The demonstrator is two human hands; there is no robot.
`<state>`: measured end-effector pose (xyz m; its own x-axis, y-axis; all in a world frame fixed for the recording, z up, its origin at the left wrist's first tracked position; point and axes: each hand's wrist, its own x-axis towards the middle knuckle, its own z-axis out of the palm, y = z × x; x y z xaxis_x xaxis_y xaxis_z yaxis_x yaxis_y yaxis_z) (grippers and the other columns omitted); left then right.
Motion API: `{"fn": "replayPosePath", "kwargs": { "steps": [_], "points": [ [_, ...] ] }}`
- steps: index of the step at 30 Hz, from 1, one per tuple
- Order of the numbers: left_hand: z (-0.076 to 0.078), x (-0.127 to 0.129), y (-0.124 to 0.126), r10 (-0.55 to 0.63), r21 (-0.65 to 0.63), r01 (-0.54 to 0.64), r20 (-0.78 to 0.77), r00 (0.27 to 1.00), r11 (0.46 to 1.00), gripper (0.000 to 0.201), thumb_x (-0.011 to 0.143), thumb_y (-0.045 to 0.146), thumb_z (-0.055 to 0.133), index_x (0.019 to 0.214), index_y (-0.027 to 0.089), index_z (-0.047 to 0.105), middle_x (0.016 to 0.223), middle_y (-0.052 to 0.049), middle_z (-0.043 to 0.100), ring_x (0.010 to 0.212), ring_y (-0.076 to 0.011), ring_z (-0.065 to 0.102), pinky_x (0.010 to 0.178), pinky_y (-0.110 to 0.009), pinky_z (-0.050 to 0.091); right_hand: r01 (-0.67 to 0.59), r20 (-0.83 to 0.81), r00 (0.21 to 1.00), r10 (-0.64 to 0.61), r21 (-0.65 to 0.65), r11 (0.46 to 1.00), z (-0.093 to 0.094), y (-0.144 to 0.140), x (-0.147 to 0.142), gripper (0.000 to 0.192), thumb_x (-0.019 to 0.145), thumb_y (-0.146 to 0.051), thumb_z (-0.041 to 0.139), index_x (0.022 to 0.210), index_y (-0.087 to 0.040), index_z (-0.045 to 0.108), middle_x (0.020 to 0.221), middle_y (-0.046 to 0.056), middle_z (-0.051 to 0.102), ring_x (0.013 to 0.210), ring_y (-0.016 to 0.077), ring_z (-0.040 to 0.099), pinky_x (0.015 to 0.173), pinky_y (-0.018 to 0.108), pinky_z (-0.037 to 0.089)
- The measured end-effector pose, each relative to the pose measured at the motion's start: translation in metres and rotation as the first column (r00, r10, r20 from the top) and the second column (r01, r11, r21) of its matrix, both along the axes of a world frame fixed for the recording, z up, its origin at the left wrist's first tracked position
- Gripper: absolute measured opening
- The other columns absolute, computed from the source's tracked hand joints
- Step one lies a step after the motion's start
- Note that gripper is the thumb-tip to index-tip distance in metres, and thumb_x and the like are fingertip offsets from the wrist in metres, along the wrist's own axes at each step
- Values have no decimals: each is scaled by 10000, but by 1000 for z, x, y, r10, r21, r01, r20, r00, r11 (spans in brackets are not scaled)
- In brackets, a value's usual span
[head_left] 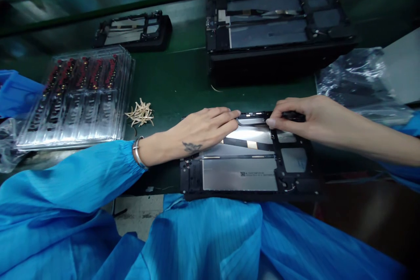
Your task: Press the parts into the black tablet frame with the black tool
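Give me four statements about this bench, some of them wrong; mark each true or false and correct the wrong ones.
1. The left hand rests on the near device. True.
2. The right hand is empty. False: it holds a black object.
3. The pale strips lie to the right of the clear trays. True.
4. The bracelet is on the right wrist. False: it is on the left wrist.

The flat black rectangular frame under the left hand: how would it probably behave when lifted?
The frame is probably fairly stiff, given its straight edges. Its wide, low shape makes rolling unlikely. The shiny silver sheet looks smooth, so it may feel slippery.
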<state>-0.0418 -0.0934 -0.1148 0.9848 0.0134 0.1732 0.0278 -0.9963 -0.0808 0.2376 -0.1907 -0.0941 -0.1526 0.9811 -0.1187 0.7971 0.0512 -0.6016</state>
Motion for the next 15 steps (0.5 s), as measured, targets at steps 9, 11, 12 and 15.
{"fn": "replayPosePath", "kwargs": {
  "steps": [9, 11, 12, 15],
  "points": [
    [1, -1, 5, -38, -26, 39, 38, 999, 999, 351, 1094, 116, 340, 1368, 64, 552, 1467, -197, 631, 1352, -268, 625, 1026, -378, 603, 94, -75, 993, -91, 33, 995, 3, -7, -7, 468, 936, -670, 610, 763, -245, 701, 776, 44, 701, 705, 219, 624, 611, 355, 412],
    [0, -2, 6, -42, -48, 44, 40, 998, 998, 356, 1090, 115, 341, 1370, 63, 555, 1477, -208, 620, 1361, -272, 620, 1023, -389, 607, 99, -112, 989, -91, 63, 993, 5, -10, -9, 446, 935, -646, 626, 754, -242, 683, 771, 38, 687, 697, 210, 611, 622, 356, 420],
    [0, -2, 6, -49, -49, 51, 46, 998, 997, 356, 1086, 110, 348, 1371, 57, 556, 1477, -210, 619, 1358, -277, 622, 1020, -391, 611, 105, -123, 988, -95, 76, 992, 7, -11, -10, 432, 935, -632, 631, 753, -242, 675, 768, 37, 682, 692, 207, 606, 626, 357, 424],
    [-1, -3, 5, -63, -21, 64, 59, 996, 998, 360, 1074, 92, 368, 1378, 38, 552, 1471, -207, 625, 1345, -289, 631, 1012, -390, 619, 121, -94, 989, -112, 99, 988, 9, -14, -11, 387, 930, -587, 633, 751, -244, 659, 763, 41, 676, 686, 212, 602, 628, 364, 422]
  ]
}}
